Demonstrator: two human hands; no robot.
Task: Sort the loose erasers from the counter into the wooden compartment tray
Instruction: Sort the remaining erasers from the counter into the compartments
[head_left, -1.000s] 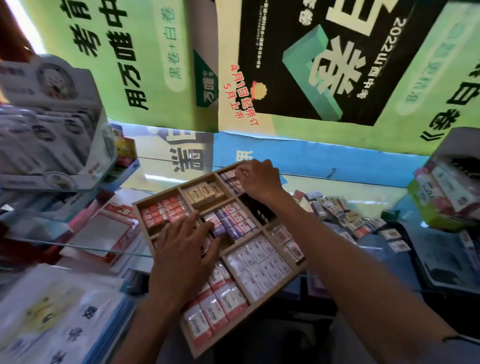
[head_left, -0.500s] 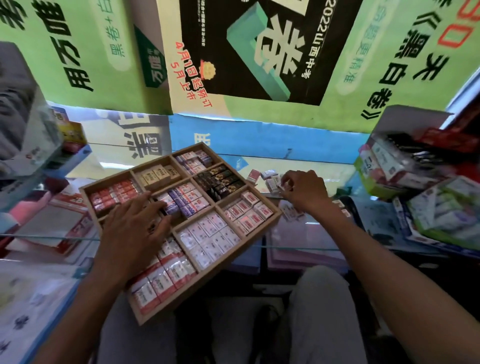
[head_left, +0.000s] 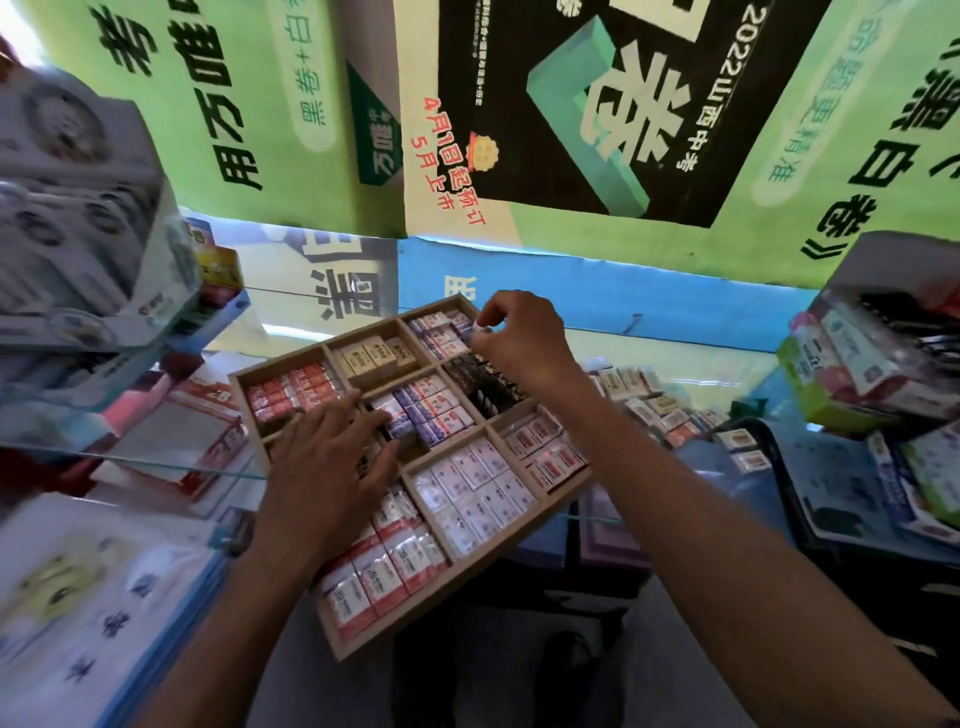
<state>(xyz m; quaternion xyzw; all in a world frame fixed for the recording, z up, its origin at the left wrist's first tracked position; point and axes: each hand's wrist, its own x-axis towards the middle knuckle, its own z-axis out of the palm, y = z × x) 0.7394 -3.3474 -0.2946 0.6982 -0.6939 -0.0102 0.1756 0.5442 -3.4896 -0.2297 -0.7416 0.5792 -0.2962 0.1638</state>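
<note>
A wooden compartment tray (head_left: 519, 538) lies tilted over the glass counter's front edge, its sections packed with wrapped erasers in red, tan, purple, black and white. My left hand (head_left: 332, 467) rests flat on the tray's middle-left sections, fingers spread. My right hand (head_left: 524, 340) hovers over the far right compartment and pinches a small white-and-purple eraser (head_left: 480, 328) between thumb and fingertips. Several loose erasers (head_left: 660, 402) lie scattered on the counter to the right of the tray.
Stacked packaged goods (head_left: 78, 218) stand at the left, and booklets (head_left: 88, 597) lie at the near left. A box of stationery (head_left: 878, 353) sits at the right. Green and black posters (head_left: 571, 130) cover the wall behind. The glass counter edge (head_left: 156, 465) runs under the tray.
My right hand left the loose pile at the right and moved back over the tray's far right compartment, now pinching an eraser. My left hand stayed on the tray.
</note>
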